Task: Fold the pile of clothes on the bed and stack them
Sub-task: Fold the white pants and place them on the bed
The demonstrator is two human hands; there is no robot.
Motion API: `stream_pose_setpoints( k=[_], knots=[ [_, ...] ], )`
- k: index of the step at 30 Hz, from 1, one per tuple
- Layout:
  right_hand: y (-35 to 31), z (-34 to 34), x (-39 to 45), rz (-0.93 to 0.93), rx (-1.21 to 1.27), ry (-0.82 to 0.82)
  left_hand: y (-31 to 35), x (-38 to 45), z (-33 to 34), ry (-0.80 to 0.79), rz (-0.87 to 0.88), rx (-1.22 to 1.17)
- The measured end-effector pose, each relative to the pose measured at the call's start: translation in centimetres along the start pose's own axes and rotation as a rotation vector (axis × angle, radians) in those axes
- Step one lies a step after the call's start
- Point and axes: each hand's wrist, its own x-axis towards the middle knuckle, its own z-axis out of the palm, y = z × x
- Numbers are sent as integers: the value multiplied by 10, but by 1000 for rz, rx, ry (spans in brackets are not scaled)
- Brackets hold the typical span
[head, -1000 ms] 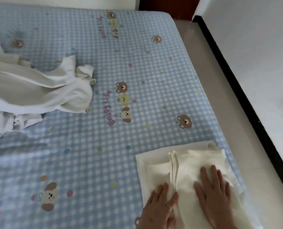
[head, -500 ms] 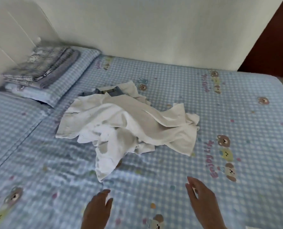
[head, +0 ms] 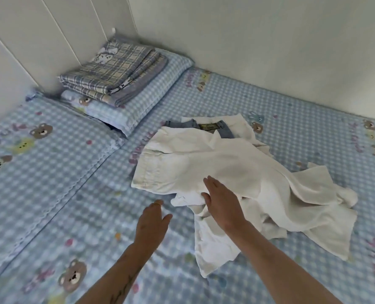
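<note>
Home bedroom: bear-print bed [head: 50, 194], pillows [head: 151, 95], clothes [head: 237, 172].

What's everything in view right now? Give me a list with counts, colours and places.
pile of clothes: one heap, white and cream, unfolded, mid-bed
jeans: one, blue denim, under the far edge of the pile
folded blanket: one, grey-blue plaid, on the far pillow
pillows: two, blue gingham with bears, at the headboard
bed sheet: one, blue gingham with bears, covers the bed
wall: white, behind the bed
left hand: fingers straight, over the sheet beside the pile
right hand: fingers straight, over the pile's near edge
</note>
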Motion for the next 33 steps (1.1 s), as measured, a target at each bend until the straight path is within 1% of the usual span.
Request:
stream_pose_setpoints(
  k=[2, 4, 7, 9, 11, 12, 14, 16, 18, 20, 21, 24, 25, 26, 29, 32, 33],
  knots=[
    [-4, 20, 27, -112, -164, -65, -15, 17, 1, -13, -15, -39],
    [0, 32, 46, -155, -322, -128, -28, 29, 6, -30, -12, -49],
    [1, 31, 60, -141, -441, -79, -41, 46, 13, -29, -3, -14],
    [-4, 22, 60, -124, -396, -75, -46, 59, 15, 0, -3, 58],
    [-9, 5, 49, -74, -284, -28, -49, 68, 16, 55, 1, 144],
    [-12, -5, 41, -37, -206, -25, -50, 71, 16, 107, 19, 192],
    [-13, -27, 20, -21, -104, 40, -46, 72, 15, 218, 92, 235],
    [-11, -50, -4, -25, -72, 102, -38, 72, 10, 381, 154, 161],
    [-4, -69, -28, -42, -68, 147, -32, 74, -4, 556, 138, 28],
    [2, -85, -53, -49, -43, 170, -34, 72, -27, 665, 150, -50],
    [3, -93, -66, -63, -41, 186, -36, 67, -39, 658, 211, -19],
    [6, -110, -105, -116, -53, 223, -43, 37, -63, 504, 518, 147],
    [6, -115, -117, -108, -51, 239, -45, 22, -67, 479, 575, 153],
    [6, -120, -130, -92, -32, 264, -45, 3, -71, 457, 603, 123],
    [6, -137, -178, 44, -37, 326, -45, -63, -82, 390, 634, 50],
    [13, -146, -234, 151, -108, 293, -38, -139, -84, 362, 719, -25],
    [9, -150, -254, 225, -120, 236, -32, -167, -84, 362, 741, -49]
  ],
)
